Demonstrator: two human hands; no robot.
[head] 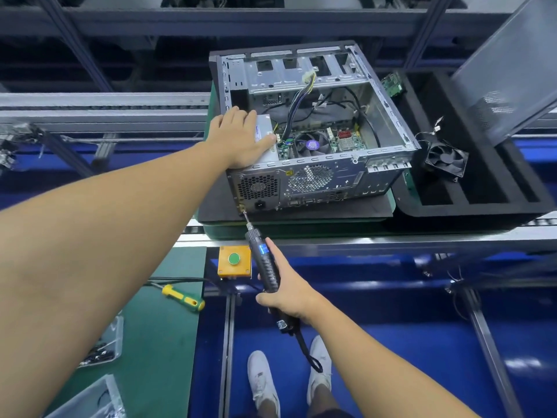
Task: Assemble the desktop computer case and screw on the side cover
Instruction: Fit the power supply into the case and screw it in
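The computer case (316, 182) is lying on its side on a dark pad (217, 203). Its open face is pointing up, its rear panel is facing the person, and cables and a board are showing inside. The side cover (509, 70) is leaning tilted at the far right, apart from the case, behind a black tray (482, 203) that is sitting just beside the case. The left hand (241, 137) is resting flat on the silver power supply (266, 123) in the near left corner of the case, its fingers lying straight. The right hand (287, 294) is gripping the electric screwdriver (265, 262), fingers curling round its black handle. The bit tip is touching the lower left corner of the rear panel. A loose fan (446, 159) is lying in the tray near the case's right corner. A yellow button box (235, 262) is sitting just left of the electric screwdriver. A yellow-green hand screwdriver (182, 297) is lying on the green surface (156, 342) at the left.
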